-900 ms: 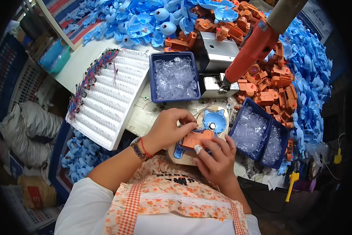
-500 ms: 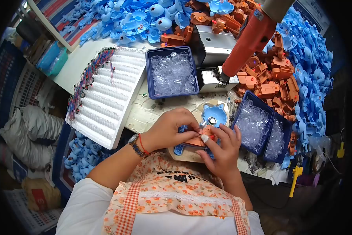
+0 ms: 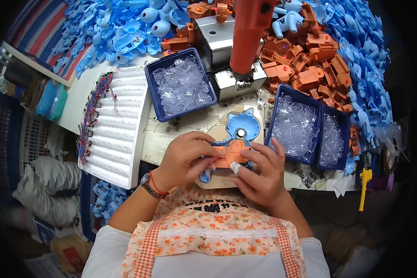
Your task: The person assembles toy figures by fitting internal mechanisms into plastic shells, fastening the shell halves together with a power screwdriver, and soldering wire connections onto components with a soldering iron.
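Note:
An orange plastic housing [image 3: 233, 152] lies in front of me, over the lower part of a blue animal-shaped toy shell [image 3: 243, 125]. A round metallic piece sits in the shell just above the housing. My left hand [image 3: 187, 157] is closed in a pinch at the housing's left side, on thin wires [image 3: 222, 151] that are hard to make out. Curled round the right side, my right hand [image 3: 263, 175] has its fingertips against the housing. A white wrap [image 3: 235, 167] covers one of its fingertips. Both rest over a pale board [image 3: 218, 180].
Blue bins [image 3: 158, 107] of clear plastic pieces stand left and right. A white ribbed foam tray [image 3: 125, 153] carries wired parts. An orange-red tool [image 3: 249, 41] hangs over a metal block [image 3: 236, 84]. Orange housings [image 3: 316, 76] and blue shells [image 3: 125, 39] are heaped behind.
The head view has shifted, so the bench items sit further left. My left hand has drawn slightly leftward off the housing's middle, and more of the housing shows between my hands.

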Action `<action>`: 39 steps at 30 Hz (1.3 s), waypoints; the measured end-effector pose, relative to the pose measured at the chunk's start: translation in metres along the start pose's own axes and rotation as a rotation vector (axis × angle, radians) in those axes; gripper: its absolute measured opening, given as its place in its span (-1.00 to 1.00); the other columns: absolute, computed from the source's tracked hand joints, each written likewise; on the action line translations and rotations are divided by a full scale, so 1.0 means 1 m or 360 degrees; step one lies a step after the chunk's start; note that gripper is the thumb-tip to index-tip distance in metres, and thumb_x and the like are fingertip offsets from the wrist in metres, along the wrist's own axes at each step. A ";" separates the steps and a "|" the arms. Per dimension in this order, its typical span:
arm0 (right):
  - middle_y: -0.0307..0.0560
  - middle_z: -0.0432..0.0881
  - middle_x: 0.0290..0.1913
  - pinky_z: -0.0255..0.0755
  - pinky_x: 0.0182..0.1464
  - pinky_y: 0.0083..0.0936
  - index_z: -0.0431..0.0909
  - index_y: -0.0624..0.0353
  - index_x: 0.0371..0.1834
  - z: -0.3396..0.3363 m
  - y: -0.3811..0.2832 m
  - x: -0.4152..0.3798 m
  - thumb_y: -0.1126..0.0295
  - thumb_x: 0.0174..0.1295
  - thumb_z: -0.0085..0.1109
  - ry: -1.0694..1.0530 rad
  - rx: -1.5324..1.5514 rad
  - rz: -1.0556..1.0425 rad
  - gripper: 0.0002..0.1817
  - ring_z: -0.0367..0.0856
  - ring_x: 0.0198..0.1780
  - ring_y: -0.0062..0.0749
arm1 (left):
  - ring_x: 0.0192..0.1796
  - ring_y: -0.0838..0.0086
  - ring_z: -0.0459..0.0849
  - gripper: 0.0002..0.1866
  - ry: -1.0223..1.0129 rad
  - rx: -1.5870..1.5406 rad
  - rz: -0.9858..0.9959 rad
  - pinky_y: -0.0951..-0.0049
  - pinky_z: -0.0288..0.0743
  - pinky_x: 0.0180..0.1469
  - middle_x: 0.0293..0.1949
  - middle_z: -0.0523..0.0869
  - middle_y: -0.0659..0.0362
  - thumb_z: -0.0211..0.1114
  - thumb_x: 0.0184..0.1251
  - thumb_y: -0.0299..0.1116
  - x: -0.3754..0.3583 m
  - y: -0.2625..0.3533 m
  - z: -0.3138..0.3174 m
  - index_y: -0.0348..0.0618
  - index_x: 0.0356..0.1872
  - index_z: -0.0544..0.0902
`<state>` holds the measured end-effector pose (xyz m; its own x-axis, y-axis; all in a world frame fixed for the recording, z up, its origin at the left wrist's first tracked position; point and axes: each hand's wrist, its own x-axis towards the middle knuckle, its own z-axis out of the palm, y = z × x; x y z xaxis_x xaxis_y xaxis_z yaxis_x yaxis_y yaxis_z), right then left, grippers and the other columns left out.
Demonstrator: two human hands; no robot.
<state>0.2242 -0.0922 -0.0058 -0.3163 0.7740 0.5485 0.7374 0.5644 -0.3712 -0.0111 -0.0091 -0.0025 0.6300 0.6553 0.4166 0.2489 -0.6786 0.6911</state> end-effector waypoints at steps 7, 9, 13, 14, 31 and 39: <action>-0.16 0.58 0.15 -0.02 0.45 0.24 0.70 -0.14 -0.26 0.006 0.002 0.008 0.11 0.01 0.47 -0.0113 -0.0047 -0.0041 -0.75 0.49 0.26 -0.08 | -0.01 0.19 0.72 -0.79 -0.0089 -0.0160 -0.0018 0.25 0.61 -0.01 -0.29 0.77 0.18 0.38 -0.01 -0.59 0.012 -0.001 -0.005 -0.11 -0.30 0.72; -0.16 0.58 0.15 -0.03 0.46 0.24 0.70 -0.15 -0.26 0.006 0.005 0.008 0.09 0.02 0.47 -0.0112 -0.0079 -0.0040 -0.74 0.48 0.27 -0.07 | -0.02 0.18 0.71 -0.79 -0.0126 -0.0161 -0.0012 0.24 0.61 -0.03 -0.30 0.76 0.15 0.39 -0.02 -0.58 0.014 -0.001 -0.007 -0.11 -0.31 0.71; -0.18 0.60 0.14 -0.08 0.48 0.23 0.70 -0.15 -0.29 0.006 0.009 0.010 0.07 0.02 0.46 -0.0099 -0.0112 -0.0032 -0.75 0.48 0.28 -0.07 | -0.02 0.23 0.72 -0.80 -0.0283 0.0092 0.0170 0.25 0.60 -0.01 -0.26 0.78 0.25 0.44 -0.02 -0.51 0.023 0.003 -0.012 -0.08 -0.30 0.73; -0.18 0.61 0.13 -0.09 0.48 0.23 0.69 -0.14 -0.30 0.006 0.010 0.010 0.06 0.03 0.46 -0.0103 -0.0114 -0.0025 -0.75 0.47 0.28 -0.06 | -0.03 0.25 0.72 -0.82 -0.0333 0.0291 0.0328 0.25 0.60 -0.03 -0.24 0.78 0.25 0.45 -0.01 -0.45 0.025 0.006 -0.014 -0.07 -0.31 0.73; -0.14 0.60 0.14 -0.02 0.46 0.25 0.68 -0.08 -0.28 0.010 0.013 -0.002 0.09 0.00 0.48 -0.0082 -0.0039 0.0010 -0.71 0.49 0.27 -0.08 | 0.15 0.17 0.70 -0.69 -0.0129 0.0645 0.0367 0.11 0.59 0.02 -0.01 0.79 0.24 0.28 0.21 -0.35 -0.010 0.017 -0.001 0.05 -0.01 0.75; -0.13 0.59 0.14 -0.03 0.46 0.24 0.67 -0.07 -0.27 0.009 0.012 -0.002 0.11 0.01 0.49 -0.0080 -0.0022 0.0025 -0.71 0.49 0.27 -0.06 | 0.12 0.26 0.70 -0.78 -0.0264 0.0823 0.0527 0.17 0.58 0.07 -0.11 0.77 0.26 0.30 0.15 -0.32 0.013 0.019 -0.011 0.00 -0.18 0.75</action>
<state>0.2283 -0.0847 -0.0176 -0.3339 0.7963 0.5044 0.7505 0.5483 -0.3688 -0.0061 -0.0101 0.0227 0.8299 0.3513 0.4335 0.3182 -0.9362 0.1494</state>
